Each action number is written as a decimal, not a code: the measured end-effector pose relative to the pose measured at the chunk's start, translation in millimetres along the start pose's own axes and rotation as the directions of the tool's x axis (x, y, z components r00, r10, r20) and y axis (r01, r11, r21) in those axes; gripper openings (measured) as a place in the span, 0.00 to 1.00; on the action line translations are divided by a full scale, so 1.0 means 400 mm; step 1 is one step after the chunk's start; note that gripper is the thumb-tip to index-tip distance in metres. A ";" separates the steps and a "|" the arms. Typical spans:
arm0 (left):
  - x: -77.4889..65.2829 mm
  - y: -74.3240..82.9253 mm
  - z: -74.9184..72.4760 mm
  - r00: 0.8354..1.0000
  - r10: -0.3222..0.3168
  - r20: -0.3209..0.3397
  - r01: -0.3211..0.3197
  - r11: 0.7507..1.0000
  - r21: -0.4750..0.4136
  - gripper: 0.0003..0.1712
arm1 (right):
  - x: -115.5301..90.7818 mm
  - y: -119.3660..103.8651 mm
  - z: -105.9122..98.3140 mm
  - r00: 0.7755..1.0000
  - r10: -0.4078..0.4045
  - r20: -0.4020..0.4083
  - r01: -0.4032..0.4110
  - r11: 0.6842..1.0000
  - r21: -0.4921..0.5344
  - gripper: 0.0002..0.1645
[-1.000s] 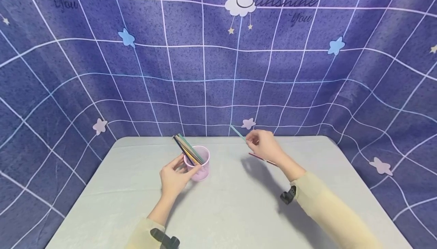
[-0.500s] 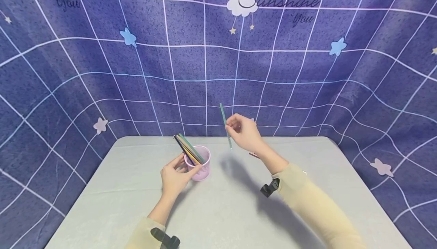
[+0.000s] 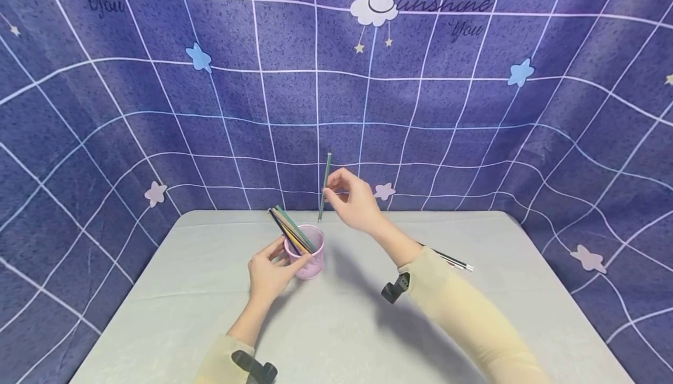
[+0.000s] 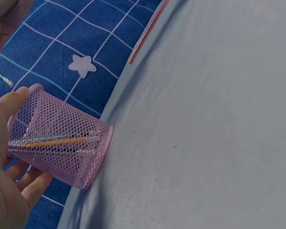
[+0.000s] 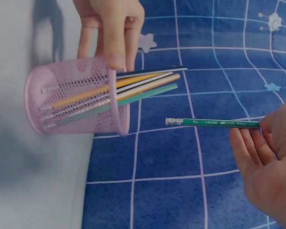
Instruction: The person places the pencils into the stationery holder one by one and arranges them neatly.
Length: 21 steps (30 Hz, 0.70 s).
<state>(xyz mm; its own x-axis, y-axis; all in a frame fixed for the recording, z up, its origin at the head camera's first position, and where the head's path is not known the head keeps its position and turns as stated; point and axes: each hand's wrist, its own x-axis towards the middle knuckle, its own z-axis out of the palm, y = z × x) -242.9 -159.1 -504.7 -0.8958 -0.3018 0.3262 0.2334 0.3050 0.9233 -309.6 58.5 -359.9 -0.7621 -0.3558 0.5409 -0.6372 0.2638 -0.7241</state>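
Pink mesh pencil cup [image 3: 312, 268]: set upright, left of ctr., on the pale tabletop [image 3: 336, 325]; base seems to be rested there.
L hand [image 3: 268, 276]: wrapped on cup, thumb laid along near rim, fingers round left wall; gripped so low on the side prob. b/c cup must be kept from tipping under its leaning load, w/ mouth left uncovered.
Bundled pencils [image 3: 289, 229]: black, yellow, tan & green; leaned far-left against rim, prob. b/c cup is wide & only part filled. Silvery ferrules are seen thru mesh near base, so eraser ends are turned down.
Green pencil [image 5: 212, 123]: held in air, near-vertical, close to cup mouth but apart from it; "HB" is printed on it; eraser end is pointed down, matching the bundle.
R hand [image 3: 352, 200]: thumb & fingertips pinched on green pencil about mid-shaft; lower half left free, prob. so the eraser end isn't blocked from view.
Loose pencils [image 3: 454, 261]: laid flat at right, well apart from cup, partly hidden by R sleeve [image 3: 452, 308]; no. can't be told. A red pencil [image 4: 149, 32] is also seen lying flat in left wrist view.
Bkgd: violet-blue grid-print curtain [image 3: 263, 97], hung behind table, decorated w/ stars, cloud & "Sunshine" lettering.
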 end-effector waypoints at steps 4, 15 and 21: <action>0.002 -0.004 -0.001 1.000 -0.005 0.009 0.004 1.000 0.011 0.42 | -0.001 0.013 0.023 1.000 -0.018 0.026 0.019 0.999 -0.041 0.05; 0.003 -0.001 -0.003 1.000 -0.014 0.019 0.013 1.000 0.023 0.42 | -0.009 0.058 0.076 0.996 0.009 0.085 0.002 0.991 -0.133 0.05; 0.003 -0.001 -0.002 1.000 -0.011 0.014 0.010 0.999 0.031 0.42 | -0.018 0.077 0.103 0.992 0.038 0.118 -0.025 0.994 -0.103 0.04</action>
<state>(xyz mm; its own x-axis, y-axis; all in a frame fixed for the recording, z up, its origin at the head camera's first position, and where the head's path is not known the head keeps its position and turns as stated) -243.9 -160.4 -504.5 -0.9033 -0.2927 0.3136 0.2127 0.3295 0.9199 -319.0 32.5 -403.8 -0.7666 -0.4491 0.4590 -0.6261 0.3640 -0.6896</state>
